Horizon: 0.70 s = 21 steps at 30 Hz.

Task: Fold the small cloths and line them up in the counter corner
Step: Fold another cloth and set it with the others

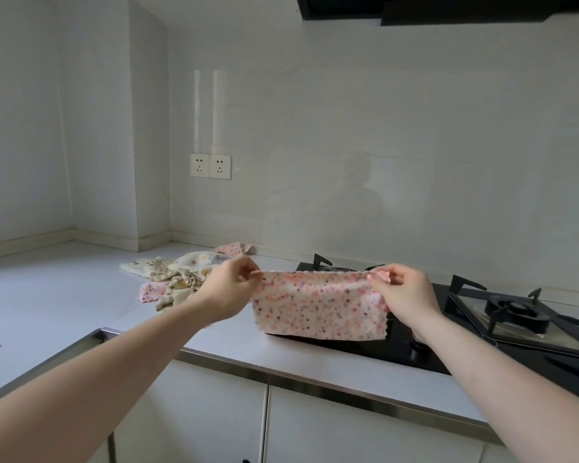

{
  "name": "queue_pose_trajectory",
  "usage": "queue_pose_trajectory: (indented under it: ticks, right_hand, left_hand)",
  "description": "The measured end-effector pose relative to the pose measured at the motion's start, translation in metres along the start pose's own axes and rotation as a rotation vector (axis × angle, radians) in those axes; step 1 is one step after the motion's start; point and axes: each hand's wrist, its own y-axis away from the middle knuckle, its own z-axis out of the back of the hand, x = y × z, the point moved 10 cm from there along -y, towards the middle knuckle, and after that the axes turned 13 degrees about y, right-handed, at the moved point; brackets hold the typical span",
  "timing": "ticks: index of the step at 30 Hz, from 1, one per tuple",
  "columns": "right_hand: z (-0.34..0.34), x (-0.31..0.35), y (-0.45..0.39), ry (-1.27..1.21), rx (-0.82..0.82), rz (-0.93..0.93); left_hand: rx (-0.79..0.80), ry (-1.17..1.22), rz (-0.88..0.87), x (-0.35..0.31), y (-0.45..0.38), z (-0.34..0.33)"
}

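Head view looks down past two bare forearms at a pale grey kitchen counter (64,295) with a black glass gas hob (425,345) set into it on the right. Between the hands hangs a small pink-and-white speckled cloth (318,309), stretched out in the air above the near left edge of the hob. Its long axis runs left to right, level with the counter front, and the lower edge hangs free, seemingly just short of the surface.

The left hand (229,289) pinches the top left corner of the cloth between thumb and fingertips, and the right hand (406,294) pinches the top right corner the same way, so neither hand is nearer than the other; the cloth is shared evenly, taut along the top.

What the next move turns on, to my eye, is that span: for a fold the two pinched corners need to meet, one hand travelling along the cloth's long axis toward the other, or the sheet laid flat first.

Further back and to the left lies a loose heap of small unfolded cloths (178,279) in cream, beige and pink prints. The counter corner (81,242) where the folded ones belong is well beyond that heap, on the left hand's side.
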Motion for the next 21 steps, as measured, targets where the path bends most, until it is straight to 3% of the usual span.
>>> queue_pose_trajectory:
  ticks: [4,7,10,21]
  right_hand:
    - [0.001,0.017,-0.029,-0.121,-0.023,-0.113]
    - [0.012,0.046,-0.049,-0.096,-0.119,-0.068]
    - [0.02,0.067,-0.055,-0.078,-0.163,-0.043]
    - [0.02,0.051,-0.054,-0.087,-0.157,-0.145]
  left_hand:
    - [-0.169,0.136,0.077,-0.018,-0.026,0.017]
    - [-0.231,0.406,0.141,-0.036,-0.041,0.026]
    - [-0.291,0.521,0.119,-0.051,-0.052,0.039]
    - [-0.195,0.411,0.18,-0.044,-0.049,0.036]
